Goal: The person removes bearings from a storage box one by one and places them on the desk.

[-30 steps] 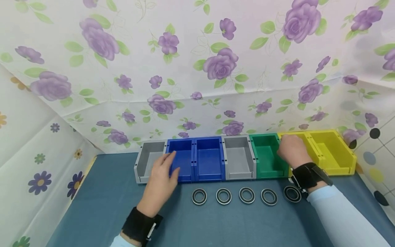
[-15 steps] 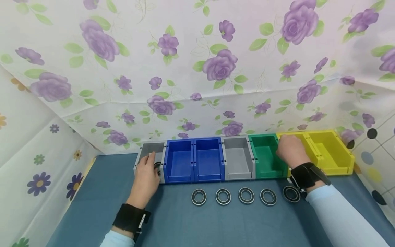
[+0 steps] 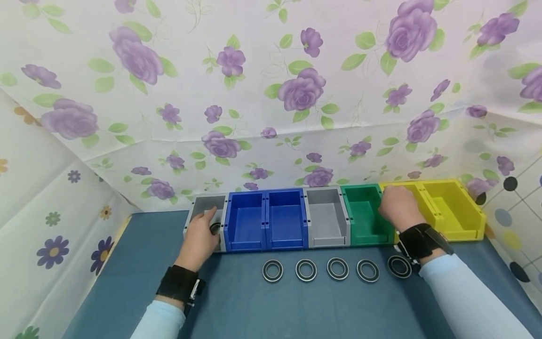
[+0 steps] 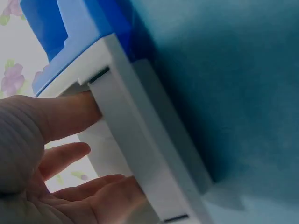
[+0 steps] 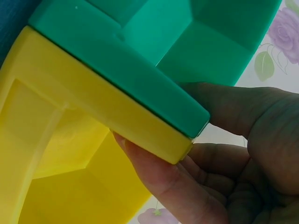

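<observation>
In the head view my left hand (image 3: 199,241) reaches over the front of the grey bin (image 3: 211,201) at the left end of the row. Part of a bearing (image 3: 215,228) shows inside that bin, right beside the hand. The left wrist view has the thumb (image 4: 74,114) and fingers (image 4: 112,196) dipping behind the front wall, tips hidden; I cannot tell whether they grip the bearing. My right hand (image 3: 400,207) pinches the adjoining walls of the green bin (image 5: 117,77) and yellow bin (image 5: 93,98), thumb on the green side, index finger on the yellow.
Between the hands stand two blue bins (image 3: 247,219) and another grey bin (image 3: 327,216). A second yellow bin (image 3: 454,212) ends the row. Several bearings (image 3: 273,270) lie in a line on the blue-green tabletop (image 3: 262,310). Flowered sheeting (image 3: 271,94) hangs behind.
My left hand has moved left and down from over the blue bin into the leftmost grey bin, where a bearing now shows beside it. My right hand keeps its place on the bin walls.
</observation>
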Motion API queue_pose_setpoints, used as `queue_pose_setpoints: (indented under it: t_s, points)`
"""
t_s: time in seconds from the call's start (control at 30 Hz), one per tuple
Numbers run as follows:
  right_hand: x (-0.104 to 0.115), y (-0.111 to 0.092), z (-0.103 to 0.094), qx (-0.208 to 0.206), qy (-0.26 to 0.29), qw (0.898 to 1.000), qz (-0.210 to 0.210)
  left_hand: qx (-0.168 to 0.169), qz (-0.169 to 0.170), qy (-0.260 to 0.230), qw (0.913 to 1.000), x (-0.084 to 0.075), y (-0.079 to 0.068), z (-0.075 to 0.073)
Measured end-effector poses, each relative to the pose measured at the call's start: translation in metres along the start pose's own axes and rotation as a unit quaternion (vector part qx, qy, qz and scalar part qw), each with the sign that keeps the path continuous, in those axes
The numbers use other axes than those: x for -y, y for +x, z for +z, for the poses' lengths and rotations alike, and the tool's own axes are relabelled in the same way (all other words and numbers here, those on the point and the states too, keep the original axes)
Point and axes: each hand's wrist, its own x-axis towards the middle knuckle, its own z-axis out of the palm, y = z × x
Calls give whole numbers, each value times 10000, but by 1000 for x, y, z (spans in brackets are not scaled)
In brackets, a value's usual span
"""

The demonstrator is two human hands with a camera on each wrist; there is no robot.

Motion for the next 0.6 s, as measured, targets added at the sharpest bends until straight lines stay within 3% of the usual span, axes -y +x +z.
queue_pose_setpoints:
  t_s: [0.17,0.4,0.6]
  points:
    - [0,2,1,-18,-123,9999,-77,523,-325,111,9980,-5,9,-1]
    - [2,1,1,17,10,10000,23,1026,-492,378,9928,-2,19,2]
    - [-1,0,-1,37,-16,10000,-22,1492,-400,848,9844,-2,25,3]
